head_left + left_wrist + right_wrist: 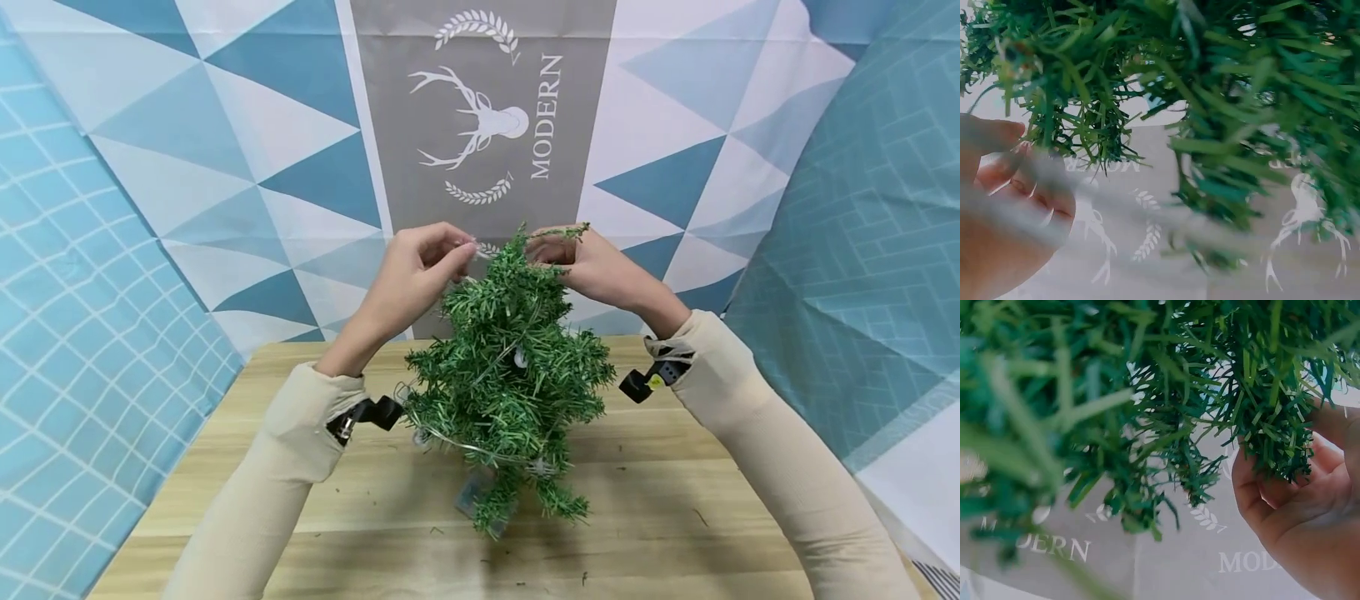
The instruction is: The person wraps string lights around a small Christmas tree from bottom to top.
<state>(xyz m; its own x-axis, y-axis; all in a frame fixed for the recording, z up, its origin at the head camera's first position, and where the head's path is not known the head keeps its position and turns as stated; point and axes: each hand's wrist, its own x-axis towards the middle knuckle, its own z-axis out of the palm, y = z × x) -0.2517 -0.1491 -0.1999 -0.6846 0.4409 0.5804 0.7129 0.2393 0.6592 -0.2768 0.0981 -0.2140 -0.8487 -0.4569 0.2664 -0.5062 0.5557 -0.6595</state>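
Observation:
A small artificial Christmas tree (510,367) stands on the wooden table, with a clear string of lights (480,452) wound around its lower and middle branches. At the upper left of the tree, my left hand (420,271) pinches a thin clear stretch of the light string between thumb and fingertips; this hand (1019,206) shows at the left edge in the left wrist view. My right hand (592,262) is at the treetop's right side, its fingers bent among the branches. In the right wrist view a green branch tip (1279,437) covers those fingertips, so their hold is hidden.
A clear box-like piece (472,493) lies at the tree's foot, partly under the low branches. Loose green needles are scattered over the wooden tabletop (360,533). Behind the table hangs a patterned cloth (300,142) with a deer print.

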